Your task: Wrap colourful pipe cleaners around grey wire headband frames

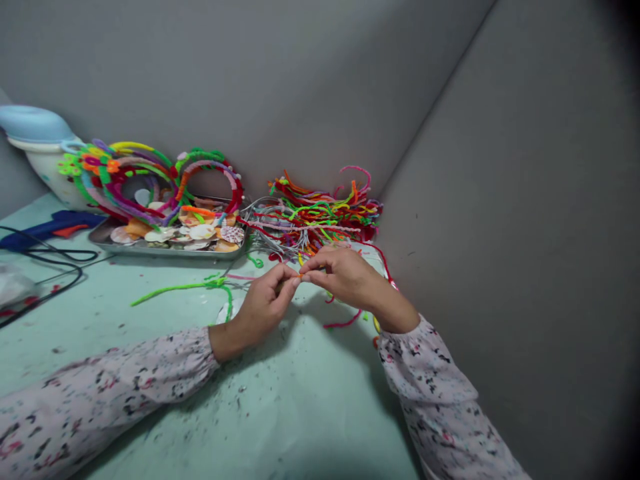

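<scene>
My left hand (265, 303) and my right hand (345, 273) meet fingertip to fingertip above the table. Between the pinched fingers shows a tiny bit of orange pipe cleaner (301, 275); most of it is hidden by the fingers. Left of my left hand lies a bright green pipe cleaner (175, 290), bent and knotted near its right end. Just behind my hands sits a big pile of mixed-colour pipe cleaners (320, 213). A loose dark red piece (344, 324) rests below my right wrist.
A metal tray (170, 251) of seashells stands at the back left, with colourful pipe-cleaner hoops (210, 163) on it. Farther left are a white container with a blue lid (37, 127), a blue tool (50, 227) and black cables (75, 270). Grey walls (525, 200) enclose the table's back and right.
</scene>
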Action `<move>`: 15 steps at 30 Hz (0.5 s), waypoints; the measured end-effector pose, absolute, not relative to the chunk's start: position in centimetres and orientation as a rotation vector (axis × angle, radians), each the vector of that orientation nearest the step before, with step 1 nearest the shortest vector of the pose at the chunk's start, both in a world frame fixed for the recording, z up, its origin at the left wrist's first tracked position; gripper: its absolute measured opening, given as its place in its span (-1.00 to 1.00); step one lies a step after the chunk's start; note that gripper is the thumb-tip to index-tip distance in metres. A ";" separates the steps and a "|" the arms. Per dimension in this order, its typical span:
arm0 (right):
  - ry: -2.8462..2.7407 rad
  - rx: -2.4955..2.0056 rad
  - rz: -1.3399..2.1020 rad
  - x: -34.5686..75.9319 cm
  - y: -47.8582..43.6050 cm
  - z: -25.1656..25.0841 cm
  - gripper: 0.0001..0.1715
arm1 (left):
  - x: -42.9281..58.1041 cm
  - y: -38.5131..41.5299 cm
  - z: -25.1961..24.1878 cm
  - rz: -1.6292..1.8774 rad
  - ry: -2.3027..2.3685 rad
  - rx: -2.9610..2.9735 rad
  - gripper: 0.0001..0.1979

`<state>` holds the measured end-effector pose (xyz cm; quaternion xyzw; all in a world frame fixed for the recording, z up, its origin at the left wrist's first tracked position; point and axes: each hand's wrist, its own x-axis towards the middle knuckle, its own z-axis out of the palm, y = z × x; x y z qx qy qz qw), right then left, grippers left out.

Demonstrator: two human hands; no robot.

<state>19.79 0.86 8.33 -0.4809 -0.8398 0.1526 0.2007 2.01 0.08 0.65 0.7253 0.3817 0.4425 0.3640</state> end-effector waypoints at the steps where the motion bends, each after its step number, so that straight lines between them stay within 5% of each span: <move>1: -2.342 -1.340 0.440 19.8 0.8 8.3 -0.85 | 2.0 0.1 0.7 1.138 0.983 1.871 -0.82; 15: -2.351 -1.418 0.608 19.9 0.6 8.6 -0.82 | 2.1 -0.2 1.1 1.105 1.013 1.936 -0.82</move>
